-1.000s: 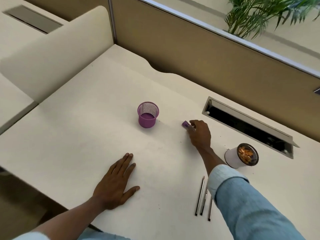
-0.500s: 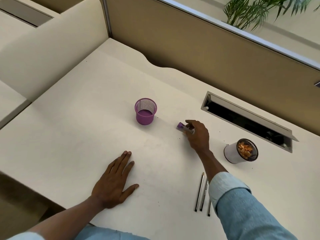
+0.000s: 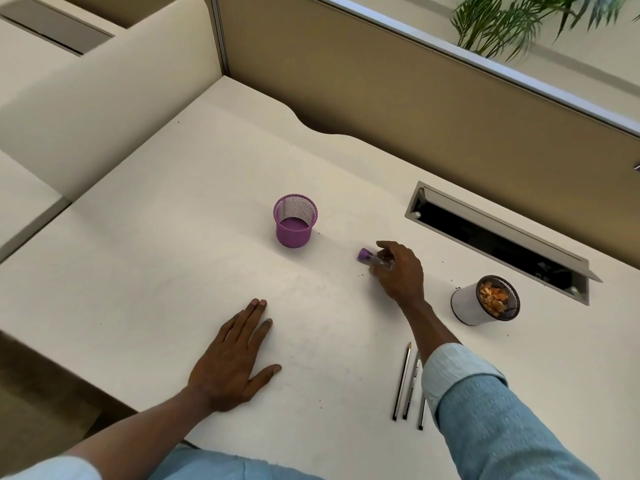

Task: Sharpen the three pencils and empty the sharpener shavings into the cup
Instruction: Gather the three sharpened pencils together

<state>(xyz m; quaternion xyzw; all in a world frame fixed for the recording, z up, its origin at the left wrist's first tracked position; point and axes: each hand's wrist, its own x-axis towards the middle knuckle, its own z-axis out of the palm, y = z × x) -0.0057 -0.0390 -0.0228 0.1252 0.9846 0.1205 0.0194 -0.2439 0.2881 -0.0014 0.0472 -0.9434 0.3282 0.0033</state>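
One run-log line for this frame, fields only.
right hand: gripping sharpener | left hand: flat on desk | pencils: lying under right forearm | white cup: holds shavings | purple mesh cup: upright

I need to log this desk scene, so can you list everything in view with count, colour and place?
sharpener: one, purple cap and clear body, mid-desk in the right hand
mesh cup: one, purple, upright, left of the sharpener
white cup: one, white with dark rim, holds orange shavings, right side
pencils: three, dark and silvery, side by side near the front edge, partly under the right sleeve
desk: one, cream
cable slot: one, grey frame, open, back right
partition: tan, behind desk
plant: green, top right
left hand: flat on desk
right hand: holding the sharpener
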